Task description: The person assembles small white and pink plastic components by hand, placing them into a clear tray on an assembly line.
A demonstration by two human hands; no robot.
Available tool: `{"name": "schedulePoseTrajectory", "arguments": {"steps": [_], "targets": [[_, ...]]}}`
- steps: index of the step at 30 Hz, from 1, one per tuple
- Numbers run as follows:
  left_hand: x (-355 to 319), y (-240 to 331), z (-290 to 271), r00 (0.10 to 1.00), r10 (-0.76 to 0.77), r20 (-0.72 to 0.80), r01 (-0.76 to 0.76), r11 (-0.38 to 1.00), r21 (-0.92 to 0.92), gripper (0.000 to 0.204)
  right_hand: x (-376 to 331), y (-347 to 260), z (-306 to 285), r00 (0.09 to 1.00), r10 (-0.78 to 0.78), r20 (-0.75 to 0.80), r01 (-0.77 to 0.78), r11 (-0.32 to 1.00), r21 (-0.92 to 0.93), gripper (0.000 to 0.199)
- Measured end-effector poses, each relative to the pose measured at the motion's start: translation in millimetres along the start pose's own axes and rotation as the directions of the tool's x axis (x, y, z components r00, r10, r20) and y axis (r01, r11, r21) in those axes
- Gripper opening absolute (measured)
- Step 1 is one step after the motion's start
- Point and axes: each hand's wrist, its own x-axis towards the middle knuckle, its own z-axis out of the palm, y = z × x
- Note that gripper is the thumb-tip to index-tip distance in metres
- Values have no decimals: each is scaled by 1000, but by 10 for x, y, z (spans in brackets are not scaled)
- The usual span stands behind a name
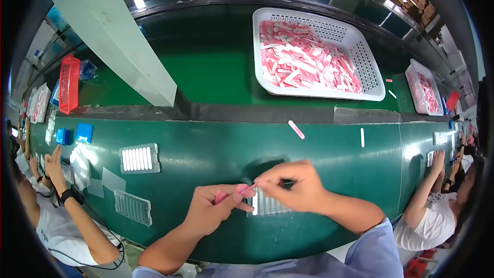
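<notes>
My left hand is closed around some small pink strips, one end showing by the thumb. Between my two hands lies a thin pink strip, which the fingertips of my right hand pinch at its far end. Just under both hands sits a clear slotted tray, partly hidden, with a white strip in its left slot. To the left, another clear tray holds a row of several white strips. Nearer to me lies a clear slotted tray without strips in it.
Across a dark ledge, a white basket is heaped with pink and white strips. Loose strips lie on the green table. A grey post rises at the left beside a red basket. Co-workers' arms reach in at both sides.
</notes>
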Motion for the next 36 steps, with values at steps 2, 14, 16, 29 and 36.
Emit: {"name": "schedulePoseTrajectory", "arguments": {"steps": [2, 14, 16, 29, 36], "targets": [[-1, 29, -12, 998, 42, -38, -44, 998, -37, 29, 10, 17, -144, 994, 104, -26, -91, 945, 313, 7], [27, 88, 8, 991, -33, -130, 13, 989, -149, 26, 22, 100, -157, 898, -124, 421, 334, 816, -471, 23], [18, 85, -2, 991, -33, -131, 14, 989, -144, 27, 39, 117, -164, 905, -126, 407, 322, 828, -459, 23], [6, 71, -6, 995, -45, -85, 33, 990, -134, 28, 69, 40, -178, 945, -40, 324, 199, 857, -476, 38], [-31, 99, 88, 977, -198, 84, 205, 974, -94, 29, -36, 55, 21, 994, -103, 48, 109, 980, -168, 21]]}}
